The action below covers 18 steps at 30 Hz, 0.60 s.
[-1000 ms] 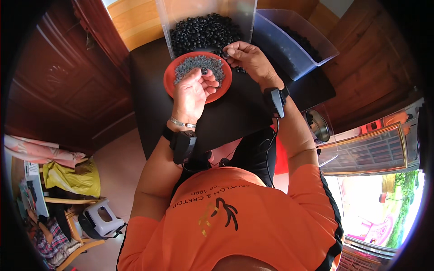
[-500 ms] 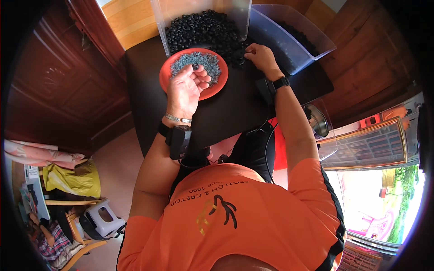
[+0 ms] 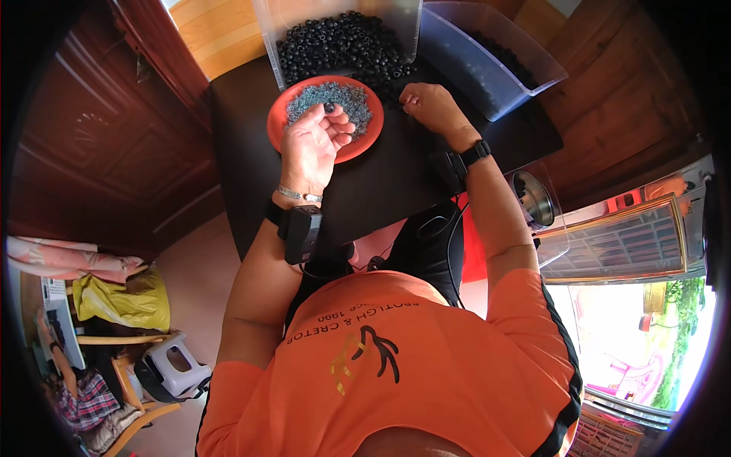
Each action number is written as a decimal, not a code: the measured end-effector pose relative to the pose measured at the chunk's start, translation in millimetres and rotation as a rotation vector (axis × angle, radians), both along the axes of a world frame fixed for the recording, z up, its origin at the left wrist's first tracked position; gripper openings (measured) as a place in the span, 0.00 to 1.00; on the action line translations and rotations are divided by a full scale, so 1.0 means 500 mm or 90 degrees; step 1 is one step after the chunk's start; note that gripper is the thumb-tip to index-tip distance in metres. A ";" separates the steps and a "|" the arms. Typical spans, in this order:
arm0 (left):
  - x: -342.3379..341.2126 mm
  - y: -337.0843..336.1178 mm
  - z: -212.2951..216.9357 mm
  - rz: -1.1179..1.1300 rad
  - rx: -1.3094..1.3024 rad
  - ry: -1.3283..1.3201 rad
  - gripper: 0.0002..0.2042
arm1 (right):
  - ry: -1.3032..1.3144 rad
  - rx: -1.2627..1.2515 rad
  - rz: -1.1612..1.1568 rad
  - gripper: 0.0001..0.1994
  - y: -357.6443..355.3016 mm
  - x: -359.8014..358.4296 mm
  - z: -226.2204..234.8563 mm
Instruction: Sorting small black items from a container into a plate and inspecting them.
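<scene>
My left hand (image 3: 312, 148) is palm up above the near part of an orange-red plate (image 3: 276, 135), its thumb and forefinger pinching a small black ring-shaped piece (image 3: 329, 108). Heaped on that plate are many tiny grey-blue pieces (image 3: 327, 94). Just right of the plate, my right hand (image 3: 435, 108) is closed with its fingertips bent in; whatever lies between them is too small or hidden to make out. Beyond it, a pile of black ring-shaped pieces (image 3: 343, 49) spills from a clear plastic bin (image 3: 272, 53) onto the dark table (image 3: 365, 198).
A second clear bin (image 3: 487, 95) with black pieces stands at the back right. A transparent box with a round metal tin (image 3: 533, 199) is beside my right forearm. A cable (image 3: 457, 228) hangs from my right wrist device. At lower left are a grey-white stool (image 3: 177, 365) and another person's arm (image 3: 65, 365).
My right hand has drawn back from the edge of the black pile, leftward and toward me, fingers still closed. My left hand keeps its pinch on the black piece almost in place.
</scene>
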<state>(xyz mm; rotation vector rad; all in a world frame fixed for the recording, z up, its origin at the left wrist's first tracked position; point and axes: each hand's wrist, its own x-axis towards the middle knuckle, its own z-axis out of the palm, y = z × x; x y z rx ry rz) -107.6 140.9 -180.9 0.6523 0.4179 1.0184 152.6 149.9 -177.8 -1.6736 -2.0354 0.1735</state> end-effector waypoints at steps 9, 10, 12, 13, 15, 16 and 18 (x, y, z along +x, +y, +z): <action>0.010 -0.021 0.007 -0.023 0.040 0.026 0.13 | 0.674 -0.125 0.202 0.08 -0.079 -0.104 0.076; 0.012 -0.025 0.011 -0.016 0.047 0.024 0.12 | 0.691 -0.110 0.231 0.08 -0.081 -0.114 0.076; 0.016 -0.027 0.013 -0.009 0.056 0.025 0.11 | 0.713 -0.112 0.240 0.09 -0.086 -0.129 0.074; 0.018 -0.026 0.011 -0.015 0.061 0.024 0.11 | 0.735 -0.115 0.246 0.10 -0.088 -0.135 0.073; 0.020 -0.025 0.010 -0.020 0.067 0.026 0.11 | 0.742 -0.113 0.258 0.10 -0.088 -0.143 0.072; 0.020 -0.026 0.010 -0.020 0.073 0.028 0.11 | 0.745 -0.106 0.260 0.09 -0.087 -0.146 0.071; 0.021 -0.029 0.011 -0.021 0.080 0.030 0.11 | 0.749 -0.098 0.263 0.09 -0.084 -0.150 0.068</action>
